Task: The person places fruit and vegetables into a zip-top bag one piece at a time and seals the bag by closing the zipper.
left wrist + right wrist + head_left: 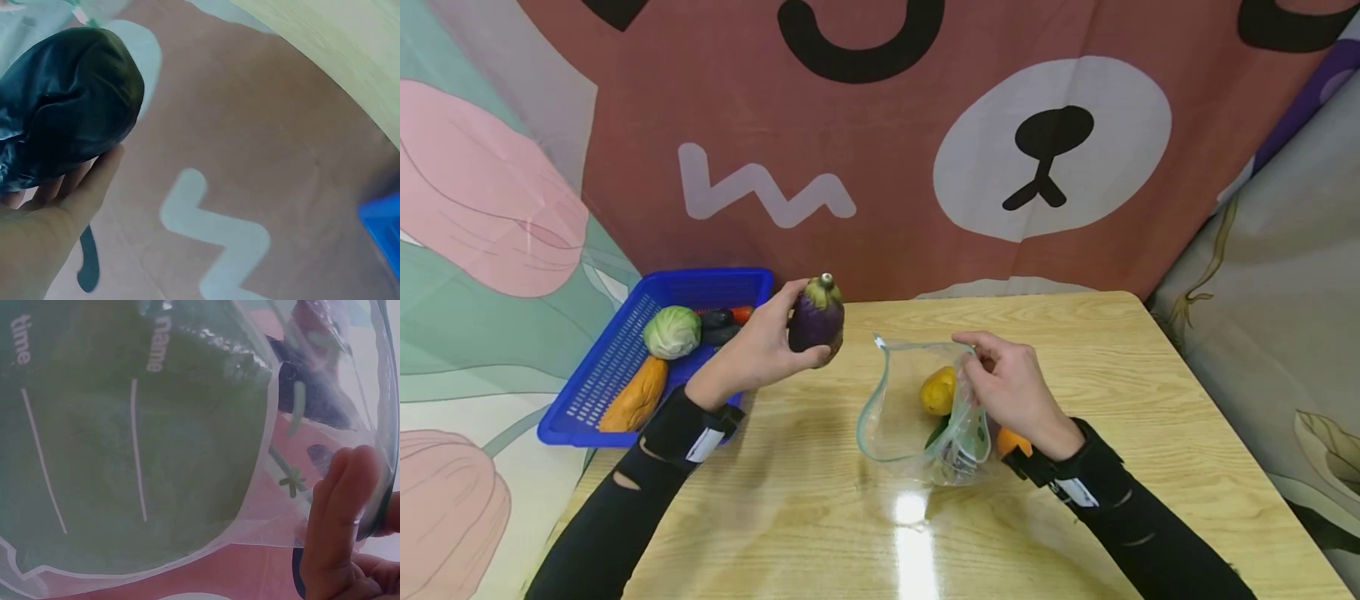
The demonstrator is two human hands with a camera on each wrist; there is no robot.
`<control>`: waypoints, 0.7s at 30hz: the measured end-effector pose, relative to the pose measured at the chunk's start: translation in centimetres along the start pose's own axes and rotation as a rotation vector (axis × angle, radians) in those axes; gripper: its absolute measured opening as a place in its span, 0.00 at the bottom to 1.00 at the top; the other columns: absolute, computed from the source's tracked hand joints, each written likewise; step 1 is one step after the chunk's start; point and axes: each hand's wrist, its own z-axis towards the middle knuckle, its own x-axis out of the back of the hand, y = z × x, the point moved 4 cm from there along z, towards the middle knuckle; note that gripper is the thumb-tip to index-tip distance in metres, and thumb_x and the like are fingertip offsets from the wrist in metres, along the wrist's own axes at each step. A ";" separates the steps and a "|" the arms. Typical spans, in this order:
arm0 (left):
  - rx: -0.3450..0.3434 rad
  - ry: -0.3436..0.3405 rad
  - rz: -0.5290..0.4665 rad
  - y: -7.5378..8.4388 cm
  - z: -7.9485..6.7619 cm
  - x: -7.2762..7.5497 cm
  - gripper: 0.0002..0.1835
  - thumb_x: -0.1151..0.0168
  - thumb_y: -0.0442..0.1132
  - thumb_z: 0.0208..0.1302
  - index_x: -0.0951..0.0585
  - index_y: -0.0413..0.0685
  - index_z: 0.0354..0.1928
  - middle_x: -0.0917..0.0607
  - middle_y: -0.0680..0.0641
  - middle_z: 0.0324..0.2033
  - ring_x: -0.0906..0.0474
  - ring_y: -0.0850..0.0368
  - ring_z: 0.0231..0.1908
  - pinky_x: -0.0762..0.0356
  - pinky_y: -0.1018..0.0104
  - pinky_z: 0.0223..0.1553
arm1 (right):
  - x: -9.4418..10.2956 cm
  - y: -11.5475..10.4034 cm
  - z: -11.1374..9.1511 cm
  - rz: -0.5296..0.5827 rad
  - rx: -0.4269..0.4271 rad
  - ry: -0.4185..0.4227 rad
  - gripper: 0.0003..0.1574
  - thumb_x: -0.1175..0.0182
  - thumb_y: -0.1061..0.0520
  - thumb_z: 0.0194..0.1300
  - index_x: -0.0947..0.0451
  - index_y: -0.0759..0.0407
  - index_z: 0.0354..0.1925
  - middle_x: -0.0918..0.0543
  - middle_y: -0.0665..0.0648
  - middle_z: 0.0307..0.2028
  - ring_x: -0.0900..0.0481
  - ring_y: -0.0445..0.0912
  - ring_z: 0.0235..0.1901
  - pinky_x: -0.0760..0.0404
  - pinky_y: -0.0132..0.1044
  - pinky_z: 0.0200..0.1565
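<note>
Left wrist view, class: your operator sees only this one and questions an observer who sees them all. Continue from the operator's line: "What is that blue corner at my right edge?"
Observer: Part of a blue basket with a cabbage in it.
Operator: I hold the eggplant, but which way does its stem point?
Observer: Toward the top of the head view.
Operator: Is anything in the clear bag?
Observer: Yes, a yellow item shows inside it.

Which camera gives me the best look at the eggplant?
The head view: the eggplant appears nearly whole, stem included. The left wrist view is close but crops it; the right wrist view has only a dark shape, perhaps it.
</note>
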 end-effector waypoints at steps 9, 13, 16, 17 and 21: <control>-0.174 0.082 -0.212 3.5 0.0 -2.3 0.43 0.27 0.31 0.48 0.41 0.40 0.63 0.27 0.40 0.53 0.27 0.49 0.52 0.26 0.52 0.50 | 0.1 -0.1 -0.1 -0.003 0.003 -0.004 0.18 0.49 0.63 0.68 0.25 0.62 0.55 0.22 0.55 0.22 0.28 0.47 0.12 0.27 0.37 0.15; -0.324 0.087 -0.190 5.1 0.0 -3.9 0.42 0.24 0.32 0.44 0.38 0.37 0.60 0.25 0.40 0.52 0.25 0.50 0.50 0.26 0.55 0.50 | 0.1 0.0 0.0 -0.014 0.012 0.002 0.17 0.49 0.64 0.68 0.24 0.62 0.54 0.22 0.54 0.23 0.28 0.48 0.12 0.27 0.36 0.15; -0.383 0.036 -0.163 5.8 0.1 -5.2 0.41 0.23 0.36 0.44 0.36 0.40 0.60 0.24 0.44 0.54 0.26 0.54 0.52 0.27 0.59 0.52 | 0.1 0.0 -0.1 -0.019 0.020 0.003 0.17 0.48 0.65 0.68 0.24 0.63 0.54 0.22 0.54 0.24 0.27 0.50 0.13 0.28 0.36 0.15; -0.396 0.017 -0.152 6.0 0.2 -5.6 0.41 0.23 0.37 0.44 0.35 0.41 0.60 0.24 0.45 0.55 0.27 0.55 0.53 0.28 0.60 0.52 | 0.1 0.0 -0.1 -0.018 0.021 0.002 0.17 0.49 0.65 0.68 0.24 0.63 0.54 0.21 0.54 0.24 0.27 0.50 0.13 0.28 0.35 0.16; -0.469 -0.030 -0.075 6.4 0.5 -7.3 0.35 0.22 0.39 0.44 0.31 0.42 0.54 0.23 0.46 0.55 0.27 0.55 0.54 0.29 0.62 0.53 | 0.2 -0.1 -0.1 -0.013 0.025 0.004 0.17 0.49 0.64 0.69 0.24 0.63 0.54 0.21 0.54 0.24 0.26 0.51 0.14 0.28 0.35 0.16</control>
